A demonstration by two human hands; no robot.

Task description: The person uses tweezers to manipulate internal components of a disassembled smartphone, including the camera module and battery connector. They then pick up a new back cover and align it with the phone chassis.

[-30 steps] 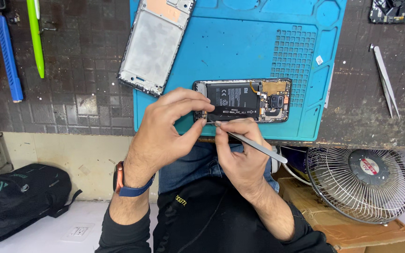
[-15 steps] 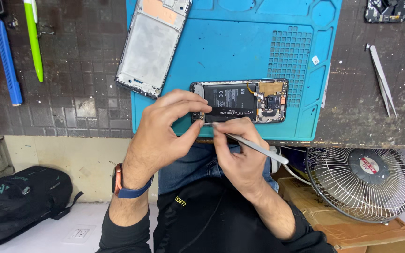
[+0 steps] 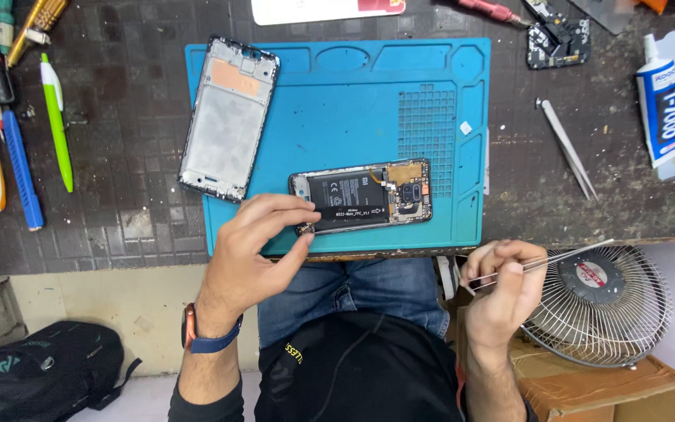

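Beneath and beyond both hands: dark surface (image 3: 119,211), worn, scored into a grid of small squares. On it, directly ahead of the hands: blue silicone work mat (image 3: 353,101), rectangular, moulded with shallow trays and a patch of tiny square cells. Below the right hand, off the surface edge: round wire fan guard (image 3: 611,312), thin metal spokes, resting on a brown cardboard box (image 3: 611,391). Down and left of the left hand, on the floor: black fabric backpack (image 3: 33,367), soft and slumped. Ahead and left of the left hand, across the mat's left edge: bare phone frame (image 3: 228,117), grey metal plate, rounded corners. At the left fingertips, on the mat's near edge: opened phone (image 3: 362,197), back off, flat black battery and small copper-toned parts showing. Left hand (image 3: 251,254): fingers curled, thumb and forefinger pinching the phone's near left corner. Right hand (image 3: 501,293): off the surface, well apart from the phone, closed around slim steel tweezers (image 3: 548,262), tips pointing right over the fan. Far left of the left hand: row of plastic-handled tools (image 3: 17,156), blue, green, orange. Ahead of the right hand: second pair of pale tweezers (image 3: 568,148); further right, white glue tube (image 3: 660,109).
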